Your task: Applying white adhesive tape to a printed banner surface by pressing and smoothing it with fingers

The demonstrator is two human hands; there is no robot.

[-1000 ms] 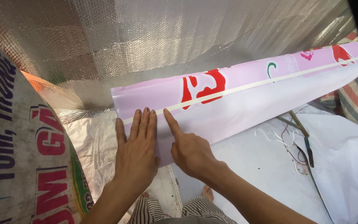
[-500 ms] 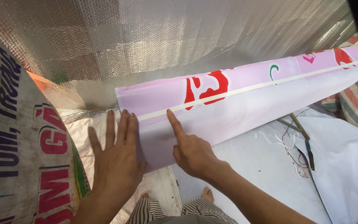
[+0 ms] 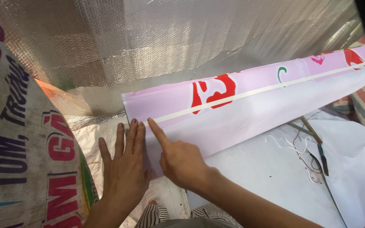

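printed woven sack (image 3: 26, 139) at left; pink-and-white banner (image 3: 250, 105) with red shapes across centre

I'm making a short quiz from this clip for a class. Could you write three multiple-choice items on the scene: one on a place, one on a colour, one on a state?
1. Where does the right hand point its forefinger?
A. at the pale strip along the pink sheet
B. at the scissors
C. at the printed sack

2. What colour are the big marks on the pink sheet?
A. blue
B. red
C. black

3. How does the left hand lie?
A. clenched in a fist
B. gripping a tool
C. flat, fingers stretched out

Answers: 1 A, the fingertip lies at the strip's near end. 2 B, the large shapes are red. 3 C, the palm is down on the white sheet with fingers straight.
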